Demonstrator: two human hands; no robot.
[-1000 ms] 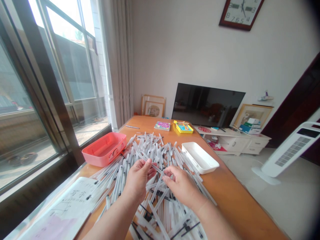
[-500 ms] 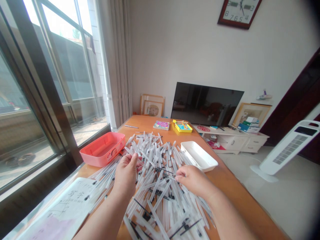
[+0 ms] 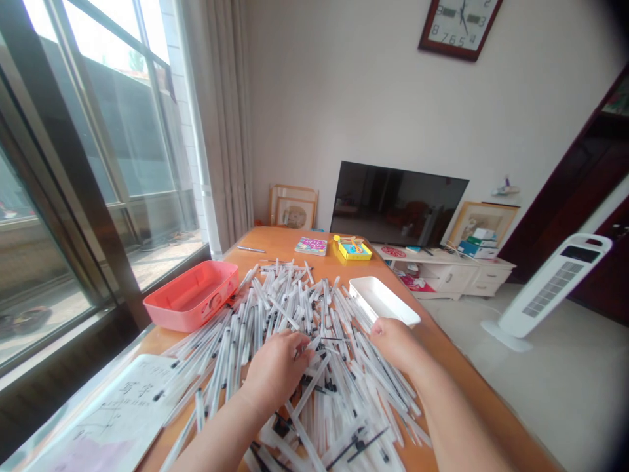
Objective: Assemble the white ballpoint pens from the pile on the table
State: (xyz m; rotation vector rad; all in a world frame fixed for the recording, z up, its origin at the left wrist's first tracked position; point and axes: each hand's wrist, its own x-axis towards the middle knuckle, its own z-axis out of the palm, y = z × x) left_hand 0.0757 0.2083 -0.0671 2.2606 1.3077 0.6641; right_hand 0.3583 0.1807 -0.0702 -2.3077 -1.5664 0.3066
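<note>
A large heap of translucent white pen barrels (image 3: 236, 347), many with black ends, covers the middle of the table. Thin black sticks (image 3: 366, 446) lie among them. Over the centre of the heap is my left hand (image 3: 278, 370), its fingers closed at a translucent pen barrel (image 3: 315, 342) that shows beyond the fingertips. My right hand (image 3: 396, 344) is curled at the near corner of a white tray (image 3: 383, 305), above the heap's right side. What its fingers hold, if anything, is hidden.
A red plastic bin (image 3: 191, 305) stands left of the heap. Paper with writing (image 3: 113, 406) lies at the near left. Farther back on the wooden table (image 3: 275, 240) are a pen (image 3: 251, 250), a colourful book (image 3: 311, 246) and a yellow box (image 3: 354, 249).
My left hand has moved right and nearer to me, down over the heap. My right hand has shifted right to the white tray's near corner. The view has turned slightly.
</note>
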